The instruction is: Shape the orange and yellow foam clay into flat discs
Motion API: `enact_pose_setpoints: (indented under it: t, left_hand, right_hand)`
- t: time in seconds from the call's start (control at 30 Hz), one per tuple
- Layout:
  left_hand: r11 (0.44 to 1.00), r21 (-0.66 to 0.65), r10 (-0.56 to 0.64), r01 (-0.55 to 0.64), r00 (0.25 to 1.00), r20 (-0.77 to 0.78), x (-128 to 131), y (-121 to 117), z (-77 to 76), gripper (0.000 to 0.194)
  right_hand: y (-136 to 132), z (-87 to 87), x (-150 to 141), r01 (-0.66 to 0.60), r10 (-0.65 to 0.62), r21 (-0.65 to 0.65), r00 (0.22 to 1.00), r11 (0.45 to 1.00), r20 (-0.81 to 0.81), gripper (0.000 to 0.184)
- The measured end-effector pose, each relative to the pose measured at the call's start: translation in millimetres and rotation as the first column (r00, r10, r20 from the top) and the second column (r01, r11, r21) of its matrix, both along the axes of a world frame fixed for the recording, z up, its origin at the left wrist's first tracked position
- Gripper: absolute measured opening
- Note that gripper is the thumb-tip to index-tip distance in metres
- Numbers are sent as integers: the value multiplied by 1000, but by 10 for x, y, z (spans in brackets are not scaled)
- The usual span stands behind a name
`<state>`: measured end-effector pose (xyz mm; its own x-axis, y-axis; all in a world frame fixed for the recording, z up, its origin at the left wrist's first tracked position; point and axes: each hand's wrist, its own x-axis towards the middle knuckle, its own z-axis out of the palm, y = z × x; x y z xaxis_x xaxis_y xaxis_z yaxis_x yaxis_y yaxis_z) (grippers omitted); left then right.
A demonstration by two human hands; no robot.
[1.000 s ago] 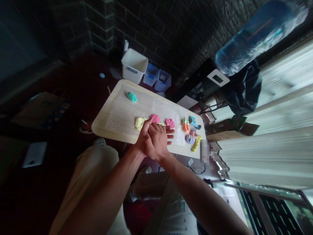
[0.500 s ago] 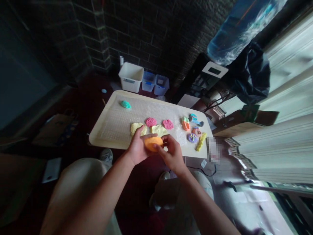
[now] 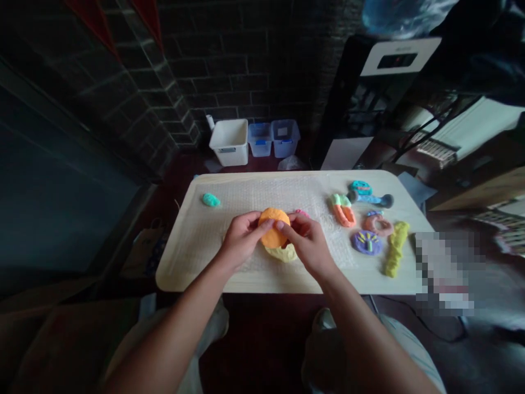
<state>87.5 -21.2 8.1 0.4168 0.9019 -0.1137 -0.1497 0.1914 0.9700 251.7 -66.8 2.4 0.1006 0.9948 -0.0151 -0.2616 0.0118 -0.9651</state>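
An orange disc of modelling clay is held up between both hands over the table. My left hand grips its left side, thumb on the face. From the right, my right hand pinches it with the thumb pressed near the middle. Below the disc lies a pale yellow clay piece, partly covered by it. Just a bit of a pink clay piece shows behind my right hand. Bubble wrap lies beneath these pieces.
A teal clay lump lies at the table's far left. On the right are an orange-green piece, a purple disc, a brown ring, a blue dumbbell shape and a yellow strip. Bins stand behind the table.
The orange clay has turned from lying flat in the left palm to facing me, with both hands now gripping its sides. The camera view has levelled and shifted, with the table appearing larger.
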Motion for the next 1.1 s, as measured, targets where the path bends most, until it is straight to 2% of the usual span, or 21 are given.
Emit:
enact_pose_setpoints:
  t: [0.13, 0.23, 0.37, 0.47, 0.63, 0.8, 0.9, 1.0, 1.1]
  left_hand:
    - [993, -102, -57, 60, 998, 35, 41, 32, -229, 37]
    - [976, -201, -86, 89, 996, 21, 12, 64, -309, 43]
    - [981, -177, -87, 75, 994, -62, -91, 149, -276, 38]
    - [988, -122, -110, 95, 986, -128, -145, 183, -205, 33]
    - [991, -108, -86, 80, 995, -55, -76, 151, -138, 37]
    - [998, -50, 22, -27, 996, -91, 21, 117, -216, 34]
    - [1000, -15, 25, -27, 991, -129, 25, 112, -254, 31]
    - [999, -33, 22, -26, 991, -135, 24, 112, -236, 30]
    - [995, -98, 19, -28, 996, -90, 32, 112, -194, 34]
  right_hand:
    - [88, -212, 162, 5, -4, -41, 1000, 999, 8, 42]
    - [167, -208, 198, 34, -33, -79, 999, 996, 5, 44]
    - [239, -118, 194, -66, 70, -117, 997, 991, 30, 42]
    - [250, -135, 208, -130, 144, -128, 985, 983, 100, 42]
    - [256, -221, 220, -130, 143, -125, 985, 984, 99, 48]
    - [267, -225, 156, -124, 144, -155, 981, 980, 127, 52]
    - [258, -229, 138, -135, 167, -177, 970, 975, 180, 55]
    - [243, -227, 155, -178, 211, -157, 951, 971, 227, 55]
    - [234, -215, 189, -165, 192, -135, 957, 977, 218, 56]
